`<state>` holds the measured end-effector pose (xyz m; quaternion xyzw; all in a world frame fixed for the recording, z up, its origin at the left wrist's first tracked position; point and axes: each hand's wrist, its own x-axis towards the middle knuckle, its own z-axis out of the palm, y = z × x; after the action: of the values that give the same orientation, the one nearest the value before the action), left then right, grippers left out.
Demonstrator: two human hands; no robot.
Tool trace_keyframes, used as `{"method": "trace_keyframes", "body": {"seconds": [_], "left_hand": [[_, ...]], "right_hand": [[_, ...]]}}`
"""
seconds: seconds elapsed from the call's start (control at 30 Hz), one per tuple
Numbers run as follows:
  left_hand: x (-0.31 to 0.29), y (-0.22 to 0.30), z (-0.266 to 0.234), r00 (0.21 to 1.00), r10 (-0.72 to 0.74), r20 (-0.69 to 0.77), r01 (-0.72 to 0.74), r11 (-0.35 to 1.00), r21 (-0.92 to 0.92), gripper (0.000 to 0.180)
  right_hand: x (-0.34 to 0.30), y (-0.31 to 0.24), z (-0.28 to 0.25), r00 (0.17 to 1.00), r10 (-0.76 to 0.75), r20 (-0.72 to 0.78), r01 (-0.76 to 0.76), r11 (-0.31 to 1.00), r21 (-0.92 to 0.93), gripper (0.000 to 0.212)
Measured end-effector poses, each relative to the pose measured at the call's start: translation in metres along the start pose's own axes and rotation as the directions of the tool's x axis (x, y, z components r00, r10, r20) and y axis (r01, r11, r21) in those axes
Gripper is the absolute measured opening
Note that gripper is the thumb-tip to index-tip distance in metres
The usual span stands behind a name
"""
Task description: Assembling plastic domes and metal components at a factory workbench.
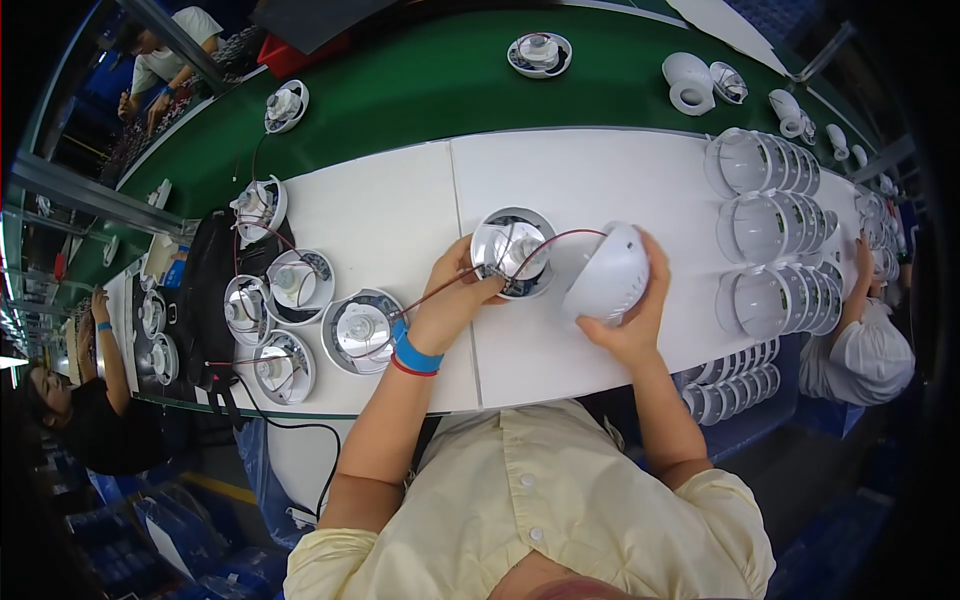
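Nearest to me is my own pale yellow shirt [560,500], and from it my two forearms go out to the white work table [380,215]. My left hand [455,295], with a blue wristband [413,355] on the wrist, rests at the edge of the round lamp base [512,250] that lies face up on the table; the fingers are curled together and seem to pinch the thin red and dark wires [560,237] beside the rim, though I cannot see the fingertips clearly. My right hand [630,315] is spread and cups the white dome housing [607,275] from below and behind, holding it tilted just beside the base, with the wires running between the two parts. To do this step well, I think I should keep the housing steady and close to the base so the wires stay slack and do not pull on their joints, and I should guide the wires inside the rim, not across it, so nothing gets squeezed. To my left lie several more lamp bases [300,285] with shiny centres, near a black bag [205,290]. To my right are rows of stacked white housings [765,165], well apart from my hands. Beyond the table runs a green conveyor belt [430,80] carrying a few more parts, and other people work at both sides.
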<state>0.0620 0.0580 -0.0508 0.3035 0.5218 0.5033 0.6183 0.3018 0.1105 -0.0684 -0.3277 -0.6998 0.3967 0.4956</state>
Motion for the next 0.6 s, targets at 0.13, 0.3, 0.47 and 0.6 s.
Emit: {"method": "trace_keyframes", "body": {"seconds": [0.13,0.3,0.47,0.6], "left_hand": [[-0.004,-0.007,0.006,0.997,0.035,-0.063,-0.037,0.999,-0.035,0.059],[-0.008,-0.02,0.024,0.986,0.116,-0.118,-0.132,0.982,-0.137,0.06],[-0.005,-0.041,0.029,0.967,0.23,-0.105,-0.245,0.956,-0.159,0.069],[-0.006,-0.037,0.025,0.969,0.237,-0.075,-0.245,0.964,-0.108,0.075]], "right_hand": [[0.017,0.005,-0.011,0.968,-0.245,0.045,0.237,0.849,-0.472,0.102],[-0.044,-0.001,0.019,0.877,-0.463,-0.128,0.224,0.629,-0.744,0.074],[-0.017,-0.033,0.075,0.992,0.115,-0.056,-0.126,0.956,-0.266,0.011],[-0.004,-0.024,0.067,0.995,-0.093,0.038,0.101,0.922,-0.374,0.007]]}}
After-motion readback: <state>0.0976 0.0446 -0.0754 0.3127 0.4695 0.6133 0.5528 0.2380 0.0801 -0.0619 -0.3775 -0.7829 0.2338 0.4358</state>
